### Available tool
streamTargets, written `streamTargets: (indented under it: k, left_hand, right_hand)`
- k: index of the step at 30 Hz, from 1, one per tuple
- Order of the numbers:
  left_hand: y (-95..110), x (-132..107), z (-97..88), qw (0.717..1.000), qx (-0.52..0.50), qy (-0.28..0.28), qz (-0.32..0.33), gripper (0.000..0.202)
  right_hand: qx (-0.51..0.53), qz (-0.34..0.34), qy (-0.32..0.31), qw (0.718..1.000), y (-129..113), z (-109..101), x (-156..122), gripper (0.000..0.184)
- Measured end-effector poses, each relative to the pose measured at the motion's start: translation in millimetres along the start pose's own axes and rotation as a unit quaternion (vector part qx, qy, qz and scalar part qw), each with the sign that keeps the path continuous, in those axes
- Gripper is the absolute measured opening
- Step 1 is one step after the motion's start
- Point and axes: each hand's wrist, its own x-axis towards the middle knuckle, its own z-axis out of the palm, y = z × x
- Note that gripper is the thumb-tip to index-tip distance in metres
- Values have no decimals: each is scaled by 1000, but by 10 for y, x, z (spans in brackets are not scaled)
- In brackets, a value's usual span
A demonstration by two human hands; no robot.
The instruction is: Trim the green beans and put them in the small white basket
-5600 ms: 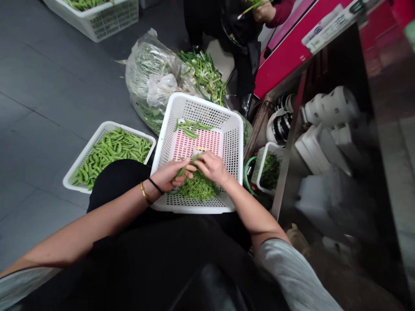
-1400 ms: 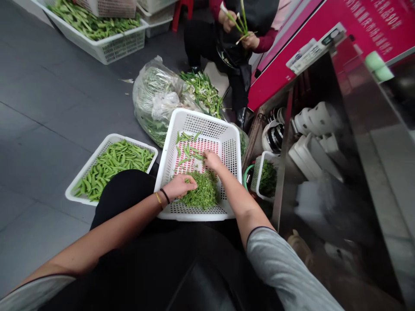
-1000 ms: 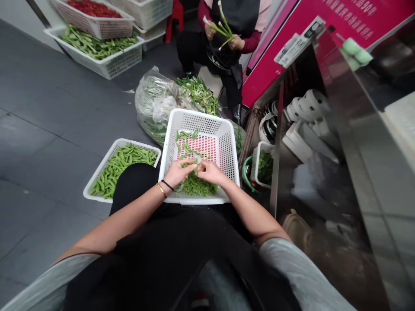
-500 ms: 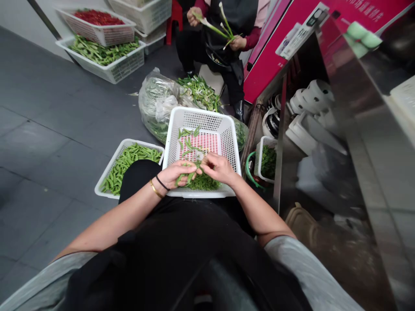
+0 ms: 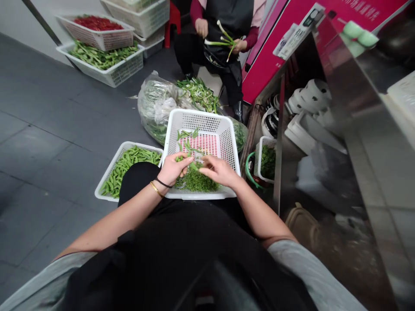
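Note:
My left hand (image 5: pixel 176 168) is closed around a few green pea pods, with one pod (image 5: pixel 193 166) sticking out past its fingertips. My right hand (image 5: pixel 217 170) meets that pod's end between thumb and fingers; the exact pinch is too small to see well. Both hands are over a white perforated basket (image 5: pixel 237 151) on my lap. Thin green trimmings (image 5: pixel 201 182) are heaped in its near end, and several loose pods (image 5: pixel 187 144) lie farther in. Beside my left knee, a second white basket (image 5: pixel 106 175) holds many pea pods (image 5: pixel 132 159).
Opposite me, a seated person (image 5: pixel 227 26) holds scallions (image 5: pixel 223 42). Between us lie a clear plastic bag (image 5: pixel 157 101) of greens and a leafy pile (image 5: pixel 199 93). Stacked baskets (image 5: pixel 113 77) stand far left. A metal counter with shelves (image 5: pixel 350 121) runs along my right.
My left hand has turned and its fingers have drawn up around the pods. My right fingers have opened slightly. The other person's hand has moved away from the scallions.

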Motion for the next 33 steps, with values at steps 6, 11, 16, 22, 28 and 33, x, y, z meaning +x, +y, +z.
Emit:
streamTargets:
  k: [6, 11, 16, 22, 28, 33]
  left_hand:
    - [220, -176, -128, 937, 283, -3, 203, 24]
    - [354, -208, -106, 871, 401, -214, 187, 7]
    - [203, -117, -7, 936, 250, -220, 112, 11]
    - [82, 26, -185, 983, -171, 66, -1, 21]
    - [74, 241, -577, 928, -351, -44, -112, 21]
    - [-123, 224, -476, 917, -351, -110, -157, 23]
  right_hand:
    - [-177, -67, -91, 978, -54, 198, 68, 21]
    - [-240, -164, -119, 950, -97, 155, -18, 25]
    - [-152, -111, 24, 982, -187, 224, 38, 30]
    - [-12, 41, 98, 994, 66, 300, 125, 24]
    - [-142, 129, -180, 965, 745, 257, 554, 13]
    - [-248, 213, -157, 932, 1030, 696, 1286, 25]
